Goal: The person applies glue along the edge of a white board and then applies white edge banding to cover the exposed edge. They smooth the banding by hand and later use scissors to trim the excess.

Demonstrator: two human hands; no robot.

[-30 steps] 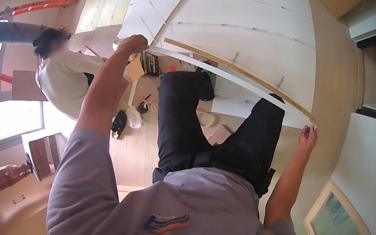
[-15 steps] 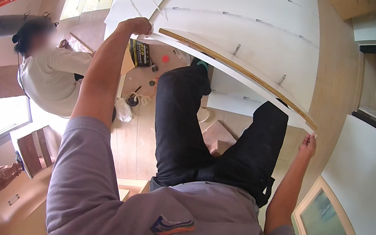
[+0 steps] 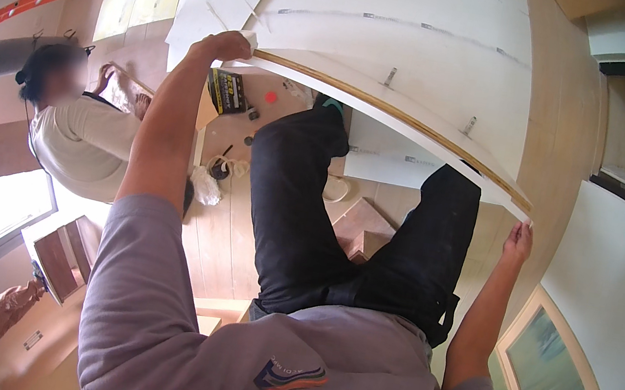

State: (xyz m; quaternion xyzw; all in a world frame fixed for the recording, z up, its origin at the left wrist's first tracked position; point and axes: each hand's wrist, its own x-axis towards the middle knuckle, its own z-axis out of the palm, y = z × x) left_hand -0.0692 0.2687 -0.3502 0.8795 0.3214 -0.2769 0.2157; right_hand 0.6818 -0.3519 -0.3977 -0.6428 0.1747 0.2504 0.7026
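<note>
A long white strip [image 3: 421, 136] runs between my two hands, along the bare plywood edge [image 3: 392, 116] of a white-faced board [image 3: 333, 69]. At the far left end, my left hand [image 3: 228, 46] is closed on the strip, with a white end of it showing past the fingers. My right hand [image 3: 518, 242] pinches the strip's other end, at the near right corner of the board. Whether the strip touches the edge all along, I cannot tell. Two small metal fittings [image 3: 390, 78] stand on the board's face.
To the left a person [image 3: 82, 136] in a light top bends over a wrapped piece. On the floor lie a black box [image 3: 226, 91], a coil of pale strip [image 3: 233, 168], clear plastic [image 3: 205, 187] and wood offcuts [image 3: 363, 228]. A glazed frame [image 3: 547, 371] stands at right.
More of the white end shows at my left hand, and the strip's left end sits nearer the board's edge. The other person's hand has lifted off the wrapped piece. The view has shifted slightly.
</note>
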